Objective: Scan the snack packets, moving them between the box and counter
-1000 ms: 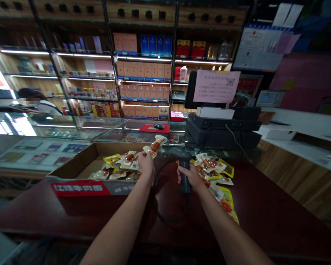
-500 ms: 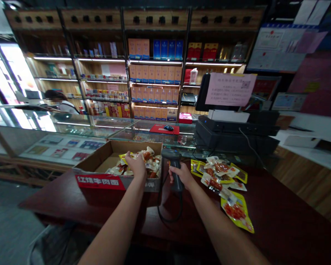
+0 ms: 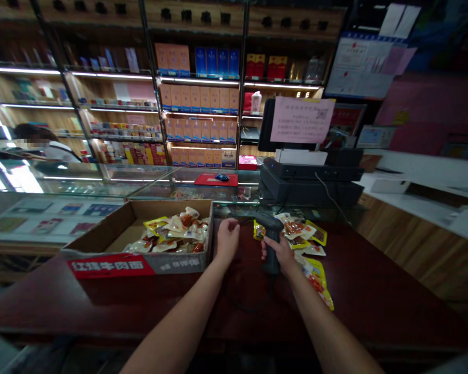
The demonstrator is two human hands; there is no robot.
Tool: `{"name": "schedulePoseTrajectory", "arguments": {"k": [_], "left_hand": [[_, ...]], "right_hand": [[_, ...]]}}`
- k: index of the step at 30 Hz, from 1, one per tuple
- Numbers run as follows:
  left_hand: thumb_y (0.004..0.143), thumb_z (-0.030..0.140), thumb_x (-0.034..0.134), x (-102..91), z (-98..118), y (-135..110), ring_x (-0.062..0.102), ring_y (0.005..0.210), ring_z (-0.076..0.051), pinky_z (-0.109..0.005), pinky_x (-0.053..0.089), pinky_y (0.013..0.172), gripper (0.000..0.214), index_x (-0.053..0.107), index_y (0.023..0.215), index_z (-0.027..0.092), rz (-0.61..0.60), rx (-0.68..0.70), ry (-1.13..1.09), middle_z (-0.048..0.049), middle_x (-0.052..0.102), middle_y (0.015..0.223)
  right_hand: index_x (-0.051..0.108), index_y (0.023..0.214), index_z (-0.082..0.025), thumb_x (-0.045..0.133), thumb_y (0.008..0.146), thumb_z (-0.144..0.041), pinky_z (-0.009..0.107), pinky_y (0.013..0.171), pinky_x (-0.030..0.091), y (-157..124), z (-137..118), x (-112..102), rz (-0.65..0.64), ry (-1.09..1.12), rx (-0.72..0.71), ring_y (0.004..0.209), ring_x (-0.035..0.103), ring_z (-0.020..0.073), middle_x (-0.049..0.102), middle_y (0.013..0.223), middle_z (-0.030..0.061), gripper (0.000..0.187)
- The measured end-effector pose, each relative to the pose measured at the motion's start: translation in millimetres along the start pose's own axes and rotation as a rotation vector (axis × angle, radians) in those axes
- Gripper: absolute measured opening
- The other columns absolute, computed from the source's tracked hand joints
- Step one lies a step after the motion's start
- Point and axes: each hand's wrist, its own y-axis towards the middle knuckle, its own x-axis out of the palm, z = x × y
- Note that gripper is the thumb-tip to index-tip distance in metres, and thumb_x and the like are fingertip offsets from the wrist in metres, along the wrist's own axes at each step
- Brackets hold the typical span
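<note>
Shelf strips (image 3: 113,76) burned bright white, the main source; the shelving behind glowed warm. Glare streaked the glass counter (image 3: 19,179), blown out toward far left. Foreground ran dim: the red counter (image 3: 359,291) sank into shadow, near black along the bottom edge. Left hand (image 3: 228,240) and right hand (image 3: 280,254) lit softly, detail fair. Scanner (image 3: 269,223) dark, little detail. Wide lens bowed the shelves and stretched the corners. Print on the notice (image 3: 302,120) too soft to read.
</note>
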Motion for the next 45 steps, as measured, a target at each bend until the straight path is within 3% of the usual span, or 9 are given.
{"name": "schedulePoseTrajectory", "arguments": {"k": [3, 7, 10, 17, 23, 28, 31, 36, 45], "left_hand": [[0.071, 0.021, 0.058, 33.1, -16.0, -6.1, 0.059, 0.067, -0.015, -0.029, 0.047, 0.067, 0.007, 0.06, 0.072, 0.015, -0.157, -0.194, 0.062, -0.0053, 0.063, 0.07], [0.078, 0.033, 0.054, 69.3, -25.9, -11.0, 0.058, 0.051, -0.014, -0.025, 0.044, 0.05, 0.02, 0.055, 0.073, 0.013, -0.364, -0.525, -0.04, -0.005, 0.062, 0.062], [0.078, 0.038, 0.054, 88.5, -29.9, -13.4, 0.054, 0.042, -0.012, -0.024, 0.043, 0.044, 0.026, 0.054, 0.073, 0.013, -0.403, -0.657, -0.094, -0.003, 0.06, 0.056], [0.077, 0.024, 0.056, 103.7, -33.3, -14.6, 0.055, 0.041, -0.013, -0.023, 0.044, 0.044, 0.01, 0.053, 0.079, 0.015, -0.272, -0.645, -0.135, 0.0014, 0.058, 0.05], [0.071, 0.011, 0.056, 100.8, -35.4, -15.0, 0.057, 0.045, -0.013, -0.024, 0.048, 0.046, 0.012, 0.047, 0.065, 0.016, -0.27, -0.712, -0.192, 0.0011, 0.055, 0.05], [0.065, 0.016, 0.059, 83.4, -48.1, -8.0, 0.057, 0.055, -0.009, -0.024, 0.052, 0.055, 0.017, 0.043, 0.061, 0.016, -0.024, -0.485, -0.416, 0.0047, 0.05, 0.057], [0.064, 0.022, 0.059, 73.2, -48.4, 1.2, 0.058, 0.063, -0.009, -0.026, 0.053, 0.062, 0.019, 0.041, 0.065, 0.016, 0.062, -0.349, -0.563, 0.0045, 0.053, 0.067], [0.063, 0.021, 0.058, 69.4, -42.0, 7.2, 0.059, 0.068, -0.009, -0.026, 0.051, 0.066, 0.021, 0.038, 0.065, 0.017, 0.08, -0.274, -0.65, 0.0034, 0.055, 0.072], [0.061, 0.017, 0.054, 70.7, -47.0, 4.4, 0.053, 0.057, -0.008, -0.019, 0.045, 0.052, 0.012, 0.043, 0.063, 0.017, 0.113, -0.266, -0.52, 0.0043, 0.051, 0.062]], "right_hand": [[0.055, 0.072, -0.017, 0.073, 0.063, -0.036, 0.023, 0.036, 0.049, -6.4, -0.2, -26.2, 0.086, 0.026, -0.023, 0.037, 0.051, 0.0093, 0.057, 0.052, -0.005, 0.027], [0.054, 0.063, -0.017, 0.072, 0.063, -0.038, 0.022, 0.036, 0.048, -13.9, 4.1, -45.6, 0.156, 0.047, -0.045, 0.035, 0.049, 0.0085, 0.057, 0.05, -0.0043, 0.028], [0.055, 0.063, -0.017, 0.072, 0.063, -0.038, 0.022, 0.036, 0.048, -17.0, 7.6, -48.9, 0.174, 0.049, -0.051, 0.035, 0.049, 0.009, 0.057, 0.05, -0.004, 0.027], [0.055, 0.062, -0.016, 0.071, 0.063, -0.038, 0.023, 0.035, 0.048, -16.3, 12.3, -45.7, 0.157, 0.02, -0.011, 0.034, 0.049, 0.0097, 0.055, 0.045, -0.0044, 0.027], [0.056, 0.064, -0.016, 0.071, 0.065, -0.037, 0.023, 0.036, 0.048, -16.2, 14.2, -45.9, 0.141, 0.004, -0.004, 0.035, 0.05, 0.0099, 0.058, 0.048, -0.003, 0.025], [0.056, 0.066, -0.016, 0.07, 0.066, -0.035, 0.023, 0.036, 0.049, -18.1, 12.1, -44.1, 0.133, -0.002, 0.003, 0.036, 0.051, 0.0094, 0.059, 0.051, -0.0034, 0.023], [0.055, 0.066, -0.016, 0.071, 0.065, -0.034, 0.023, 0.037, 0.05, -19.6, 10.0, -42.5, 0.12, -0.004, 0.019, 0.037, 0.051, 0.0096, 0.059, 0.052, -0.0034, 0.024], [0.054, 0.067, -0.017, 0.072, 0.064, -0.036, 0.024, 0.035, 0.05, -21.1, 8.4, -40.4, 0.094, 0.003, 0.05, 0.037, 0.052, 0.0098, 0.058, 0.052, -0.004, 0.027], [0.054, 0.071, -0.017, 0.07, 0.066, -0.034, 0.024, 0.035, 0.048, -21.3, 9.9, -39.6, 0.046, 0.015, 0.074, 0.035, 0.05, 0.0091, 0.057, 0.051, -0.0049, 0.024]]}}
